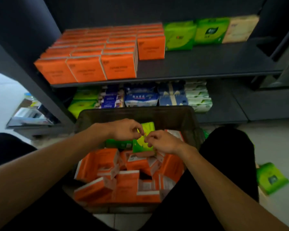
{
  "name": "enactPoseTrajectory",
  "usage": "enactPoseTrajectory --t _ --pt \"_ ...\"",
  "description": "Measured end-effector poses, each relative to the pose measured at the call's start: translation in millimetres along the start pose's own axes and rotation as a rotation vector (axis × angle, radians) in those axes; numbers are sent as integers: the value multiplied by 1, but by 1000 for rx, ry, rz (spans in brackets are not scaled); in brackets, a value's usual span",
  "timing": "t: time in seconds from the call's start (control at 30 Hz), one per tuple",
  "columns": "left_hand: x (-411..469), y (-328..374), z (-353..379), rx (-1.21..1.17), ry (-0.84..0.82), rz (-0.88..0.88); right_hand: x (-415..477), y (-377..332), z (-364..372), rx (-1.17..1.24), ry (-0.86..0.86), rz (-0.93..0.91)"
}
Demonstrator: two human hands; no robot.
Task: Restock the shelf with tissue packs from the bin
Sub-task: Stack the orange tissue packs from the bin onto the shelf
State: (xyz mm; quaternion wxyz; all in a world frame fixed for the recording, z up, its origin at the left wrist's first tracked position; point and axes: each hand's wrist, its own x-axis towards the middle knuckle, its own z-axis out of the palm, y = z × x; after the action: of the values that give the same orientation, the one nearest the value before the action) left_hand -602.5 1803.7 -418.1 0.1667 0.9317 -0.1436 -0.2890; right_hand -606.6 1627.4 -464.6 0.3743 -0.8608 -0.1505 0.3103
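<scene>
Green pack (143, 145) stands on end in bin (137, 112), long axis fwd. Left hand (123, 130), right hand (163, 142): each grip pinches it, fingers curled. Shelf (198, 64) gap: up, fwd-right.

Green pack (140, 146) upright, orange packs (127, 185) fill bin (137, 112)

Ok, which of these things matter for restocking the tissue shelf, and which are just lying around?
For the job: held green pack, left hand, right hand, bin, loose orange packs, upper shelf.
Lying about: floor green pack, lower-shelf blue packs.
</scene>
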Motion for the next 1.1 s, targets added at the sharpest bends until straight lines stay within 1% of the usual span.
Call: enactPoseTrajectory --t 0.07,0.17,0.27,0.33,0.4,0.53,0.6,0.7,0.77,0.83,0.97,1.1 --pt "1 -13 23 -58 6 -29 0 5 14 -93 -63 5" --pt "4 -34 58 -168 16 -69 -1 7 27 -142 -123 36" --pt "5 -48 92 -356 3 -129 2 12 41 -186 -165 62" --pt "2 -55 117 -467 44 -199 5 17 52 -230 -190 76" --pt "-4 -65 142 -441 54 -248 9 23 63 -268 -196 78" --pt "-11 -81 169 -271 -63 -271 23 48 85 -382 -302 172" --pt "-8 -86 169 -250 -89 -285 29 56 95 -398 -356 215" --pt "0 -89 173 -192 -150 -270 36 59 113 -406 -519 237" --pt "2 -84 177 -141 -240 -224 39 58 124 -473 -655 260" --pt "5 -75 181 -109 -325 -185 39 59 129 -544 -741 274" --pt "12 -63 195 -121 -462 -151 40 74 125 -687 -791 353" --pt "19 -60 204 -150 -541 -153 41 77 125 -659 -837 411"
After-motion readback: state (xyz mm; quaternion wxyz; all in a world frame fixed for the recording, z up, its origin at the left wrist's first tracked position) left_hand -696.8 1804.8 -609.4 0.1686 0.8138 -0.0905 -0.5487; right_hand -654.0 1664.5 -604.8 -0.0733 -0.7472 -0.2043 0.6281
